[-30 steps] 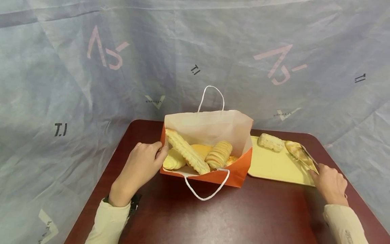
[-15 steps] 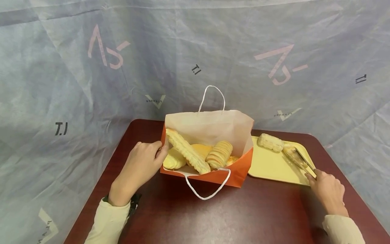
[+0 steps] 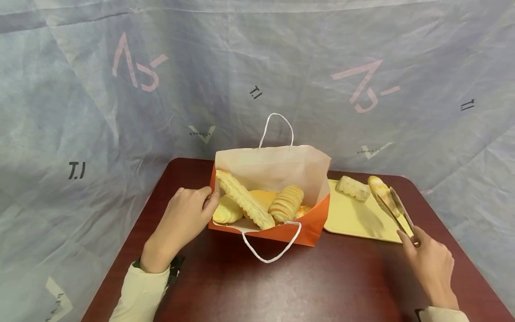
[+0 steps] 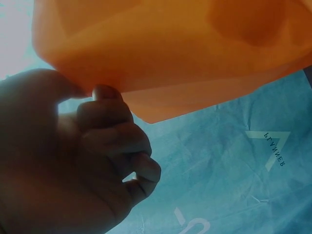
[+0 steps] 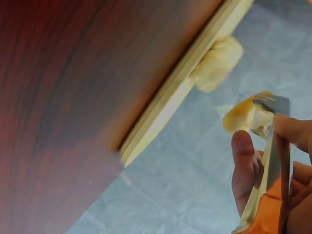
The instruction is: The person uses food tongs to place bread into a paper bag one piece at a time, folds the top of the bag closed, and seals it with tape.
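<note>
My left hand [image 3: 183, 219] pinches the left rim of an orange paper bag [image 3: 318, 223] with white cord handles; in the left wrist view thumb and forefinger meet on its edge. Inside the bag lie a long ridged pastry [image 3: 245, 199], a ribbed roll [image 3: 286, 204] and other yellow bread. At the right, my right hand [image 3: 432, 264] holds metal tongs [image 3: 402, 210]. Between the tongs' ends is an oblong golden-brown bread [image 3: 378, 188] with pale patches, raised over the yellow tray [image 3: 350, 221], its shadow below. The right wrist view also shows this bread [image 5: 239, 114] in the tongs.
One pale lumpy pastry [image 3: 353, 188] lies at the back of the tray, left of the held bread. Dark red table [image 3: 257, 290] runs beneath everything, and a grey printed cloth [image 3: 241, 67] hangs right behind it.
The tongs have closed on the bread and lifted it off the tray, its shadow now apart from it. The right hand has come slightly nearer and left. The left hand stays at the bag.
</note>
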